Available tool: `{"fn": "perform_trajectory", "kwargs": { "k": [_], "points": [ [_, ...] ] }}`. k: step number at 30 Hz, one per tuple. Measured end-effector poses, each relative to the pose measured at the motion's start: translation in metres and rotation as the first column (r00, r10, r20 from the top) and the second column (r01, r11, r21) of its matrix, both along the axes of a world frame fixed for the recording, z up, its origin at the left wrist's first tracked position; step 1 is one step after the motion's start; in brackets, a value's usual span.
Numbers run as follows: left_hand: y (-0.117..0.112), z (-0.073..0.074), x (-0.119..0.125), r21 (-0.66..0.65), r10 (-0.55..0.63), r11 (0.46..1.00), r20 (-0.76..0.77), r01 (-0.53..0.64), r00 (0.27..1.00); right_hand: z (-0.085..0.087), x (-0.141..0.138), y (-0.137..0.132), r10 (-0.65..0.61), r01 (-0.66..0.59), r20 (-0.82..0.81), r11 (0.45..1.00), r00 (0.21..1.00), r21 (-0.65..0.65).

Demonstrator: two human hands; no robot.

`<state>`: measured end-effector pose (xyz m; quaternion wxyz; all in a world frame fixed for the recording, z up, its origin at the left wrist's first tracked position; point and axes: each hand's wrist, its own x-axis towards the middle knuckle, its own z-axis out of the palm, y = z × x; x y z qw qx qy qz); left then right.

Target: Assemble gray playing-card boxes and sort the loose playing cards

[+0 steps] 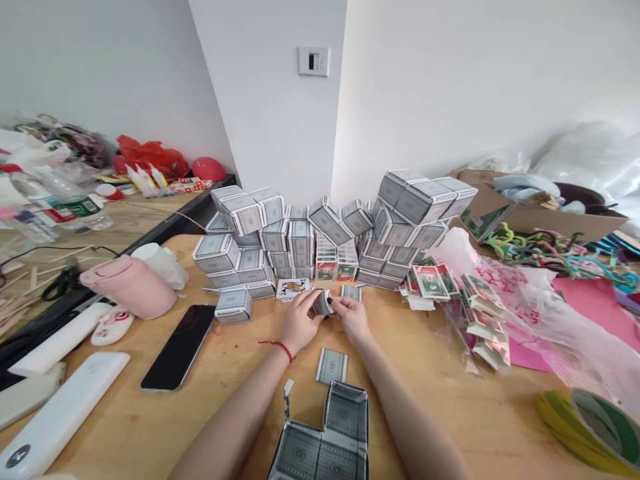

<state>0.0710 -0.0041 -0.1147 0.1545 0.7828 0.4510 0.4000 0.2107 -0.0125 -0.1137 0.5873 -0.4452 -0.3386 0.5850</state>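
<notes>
The left hand (300, 321) and right hand (353, 319) both grip a small grey-and-white patterned card piece (323, 305) above the pale wooden table (225, 363). From it, stacked grey cardboard blocks (323, 217) stand at twelve o'clock, a white face-up picture card (293, 287) at ten, a loose grey-backed rectangular card (331, 365) at six.

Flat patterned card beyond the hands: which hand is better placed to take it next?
Right hand, probably: the patterned card lies beyond it, while the left hand is farther. Both hold a bent card.
</notes>
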Motion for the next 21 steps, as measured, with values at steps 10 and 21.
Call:
{"fn": "perform_trajectory", "kwargs": {
  "k": [10, 21],
  "points": [
    [-0.001, -0.001, 0.002, 0.000, -0.012, 1.000, 0.000, 0.012, 1.000, -0.008, -0.001, 0.001, -0.136, 0.140, 0.272, 0.990, 0.953, 0.006],
    [0.001, 0.002, 0.003, 0.028, 0.071, 0.997, 0.041, -0.072, 0.997, -0.010, -0.004, -0.002, 0.017, -0.074, 0.247, 0.972, 0.969, 0.221]
  ]
}}
